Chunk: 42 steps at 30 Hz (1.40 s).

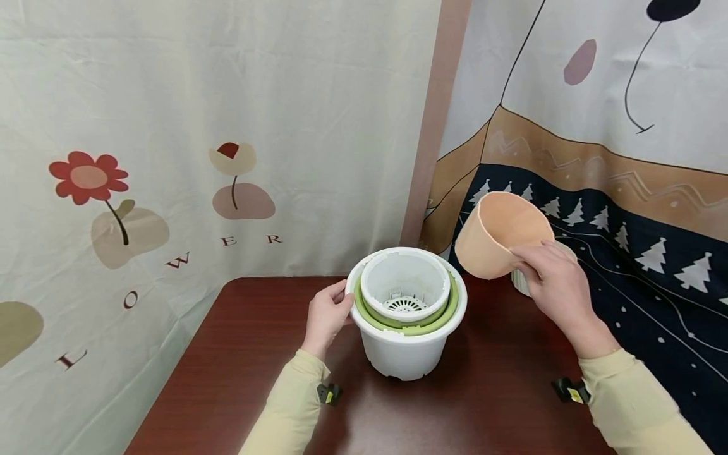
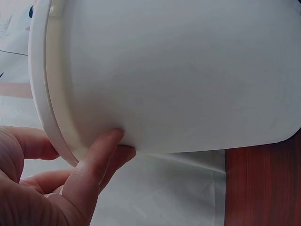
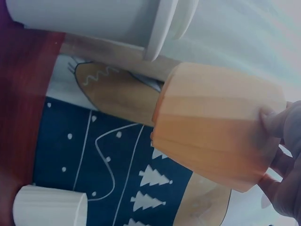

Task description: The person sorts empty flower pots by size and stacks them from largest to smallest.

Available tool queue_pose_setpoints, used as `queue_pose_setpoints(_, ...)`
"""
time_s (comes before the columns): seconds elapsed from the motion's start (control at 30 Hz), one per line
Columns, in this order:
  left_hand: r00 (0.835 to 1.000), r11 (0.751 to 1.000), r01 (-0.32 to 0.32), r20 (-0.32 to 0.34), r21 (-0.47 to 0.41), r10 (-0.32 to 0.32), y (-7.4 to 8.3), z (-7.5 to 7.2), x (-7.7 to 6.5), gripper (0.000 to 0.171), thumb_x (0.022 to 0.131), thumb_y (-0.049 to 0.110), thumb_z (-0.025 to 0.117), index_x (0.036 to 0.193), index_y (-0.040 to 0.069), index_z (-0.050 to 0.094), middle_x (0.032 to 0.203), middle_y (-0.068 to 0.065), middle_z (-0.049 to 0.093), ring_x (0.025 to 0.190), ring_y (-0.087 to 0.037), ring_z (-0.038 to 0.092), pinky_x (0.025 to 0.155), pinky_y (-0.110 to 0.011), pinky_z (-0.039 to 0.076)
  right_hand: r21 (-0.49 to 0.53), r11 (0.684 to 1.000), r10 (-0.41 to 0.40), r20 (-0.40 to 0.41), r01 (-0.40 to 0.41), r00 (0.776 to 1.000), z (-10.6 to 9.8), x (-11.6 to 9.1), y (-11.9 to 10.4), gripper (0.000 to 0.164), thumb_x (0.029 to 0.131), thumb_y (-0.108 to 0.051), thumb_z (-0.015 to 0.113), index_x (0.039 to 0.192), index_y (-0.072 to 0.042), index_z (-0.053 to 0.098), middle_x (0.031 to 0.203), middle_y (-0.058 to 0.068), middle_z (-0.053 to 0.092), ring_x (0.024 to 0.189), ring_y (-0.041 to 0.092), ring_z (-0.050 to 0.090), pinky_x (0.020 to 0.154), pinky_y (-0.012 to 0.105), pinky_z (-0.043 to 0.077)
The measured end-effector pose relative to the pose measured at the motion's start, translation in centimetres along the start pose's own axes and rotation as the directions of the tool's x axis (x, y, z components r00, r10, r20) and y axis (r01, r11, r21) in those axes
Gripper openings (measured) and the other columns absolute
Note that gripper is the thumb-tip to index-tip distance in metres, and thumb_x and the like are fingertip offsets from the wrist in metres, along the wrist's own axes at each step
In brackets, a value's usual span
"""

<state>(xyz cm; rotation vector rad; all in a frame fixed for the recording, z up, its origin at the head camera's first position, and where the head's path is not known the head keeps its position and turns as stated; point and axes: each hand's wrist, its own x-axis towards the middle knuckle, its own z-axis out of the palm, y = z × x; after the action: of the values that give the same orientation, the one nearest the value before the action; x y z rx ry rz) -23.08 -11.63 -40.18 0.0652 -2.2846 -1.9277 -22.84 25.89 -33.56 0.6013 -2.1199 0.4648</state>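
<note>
A large white flowerpot point(image 1: 405, 357) stands upright on the table, with a green pot point(image 1: 454, 302) and a smaller white pot point(image 1: 405, 272) nested inside it. Slots show in the bottom of the innermost one. My left hand point(image 1: 328, 316) grips the large pot's rim at its left side, thumb over the edge and fingers beneath, as the left wrist view point(image 2: 89, 174) shows. To the right, above the table, my right hand point(image 1: 554, 287) pinches the rim of a peach-coloured pot point(image 1: 483, 246), held tilted in the air. Its outside shows flat facets in the right wrist view.
Behind my right hand, a small white ribbed pot point(image 3: 49, 207) stands at the table's right side. The dark red wooden table point(image 1: 273, 354) ends at a pale printed curtain point(image 1: 318, 126) behind and a dark tree-patterned cloth point(image 1: 643, 303) on the right.
</note>
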Motion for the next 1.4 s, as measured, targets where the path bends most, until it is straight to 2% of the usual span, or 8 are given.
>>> queue_pose_setpoints(0.27,1.000,1.000,-0.008,0.006,-0.009,0.008,-0.1,0.0,0.1,0.043,0.094,0.000,0.058,0.137,-0.008,0.054,0.120,-0.030,0.063,0.088,-0.029,0.070,0.063,-0.033,0.062,0.065,0.995,-0.077,0.008,0.076,0.997,0.3,1.5,-1.3,0.032,0.073,0.012,0.079,0.098,-0.007,0.073,0.086,0.009,0.072,0.080,0.027,0.063,0.107,0.037,0.043)
queue_pose_setpoints(0.37,1.000,1.000,-0.018,0.010,-0.015,0.019,-0.1,0.0,0.0,0.044,0.094,0.000,0.057,0.137,-0.010,0.053,0.121,-0.031,0.062,0.089,-0.031,0.069,0.062,-0.033,0.062,0.075,0.993,-0.091,0.031,0.088,0.995,0.3,2.1,-1.9,0.033,0.073,0.011,0.080,0.099,-0.008,0.073,0.088,0.007,0.073,0.081,0.025,0.063,0.104,0.039,0.045)
queue_pose_setpoints(0.5,1.000,1.000,-0.013,0.006,-0.003,0.013,0.0,0.0,0.0,0.045,0.094,0.001,0.058,0.137,-0.009,0.052,0.121,-0.031,0.062,0.089,-0.029,0.069,0.062,-0.034,0.062,0.098,0.988,-0.122,0.057,0.116,0.991,0.0,3.1,-2.7,0.035,0.071,0.011,0.081,0.099,-0.009,0.074,0.088,0.005,0.073,0.079,0.022,0.059,0.090,0.037,0.047)
queue_pose_setpoints(0.6,1.000,1.000,-0.010,0.002,0.001,0.010,0.0,0.0,0.0,0.045,0.094,0.000,0.058,0.137,-0.009,0.052,0.121,-0.031,0.062,0.088,-0.029,0.069,0.062,-0.034,0.062,0.120,0.982,-0.158,0.068,0.149,0.985,-0.1,3.7,-3.2,0.036,0.069,0.011,0.082,0.097,-0.009,0.073,0.087,0.005,0.072,0.078,0.021,0.057,0.085,0.034,0.045)
queue_pose_setpoints(0.8,1.000,1.000,-0.012,0.005,0.001,0.012,0.0,0.0,0.0,0.045,0.094,0.000,0.058,0.137,-0.010,0.052,0.120,-0.031,0.062,0.087,-0.030,0.070,0.062,-0.035,0.062,0.174,0.967,-0.204,0.080,0.188,0.976,-0.1,4.3,-4.1,0.039,0.067,0.013,0.082,0.099,-0.009,0.073,0.093,0.007,0.073,0.088,0.025,0.064,0.097,0.043,0.047)
queue_pose_setpoints(1.0,1.000,1.000,-0.012,0.004,0.004,0.012,-0.1,0.1,0.1,0.044,0.094,0.000,0.059,0.137,-0.010,0.053,0.119,-0.031,0.063,0.084,-0.028,0.070,0.061,-0.035,0.062,0.217,0.950,-0.248,0.092,0.224,0.964,0.4,4.8,-4.8,0.040,0.069,0.011,0.082,0.100,-0.012,0.074,0.095,0.004,0.074,0.094,0.025,0.066,0.097,0.045,0.047)
queue_pose_setpoints(1.2,1.000,1.000,-0.008,0.005,-0.006,0.008,0.0,0.0,0.1,0.045,0.094,0.001,0.059,0.137,-0.009,0.053,0.119,-0.030,0.063,0.085,-0.028,0.070,0.062,-0.035,0.062,0.257,0.933,-0.287,0.112,0.251,0.951,1.1,5.0,-5.2,0.041,0.070,0.012,0.081,0.102,-0.013,0.075,0.097,0.002,0.074,0.095,0.023,0.067,0.103,0.048,0.045)
queue_pose_setpoints(1.4,1.000,1.000,-0.012,0.009,-0.011,0.012,-0.1,0.0,0.1,0.045,0.094,0.000,0.059,0.137,-0.009,0.053,0.120,-0.030,0.063,0.089,-0.031,0.069,0.063,-0.035,0.062,0.271,0.913,-0.348,0.131,0.304,0.928,1.8,5.1,-5.7,0.037,0.073,0.010,0.080,0.101,-0.012,0.074,0.096,0.002,0.074,0.095,0.022,0.067,0.104,0.048,0.045)
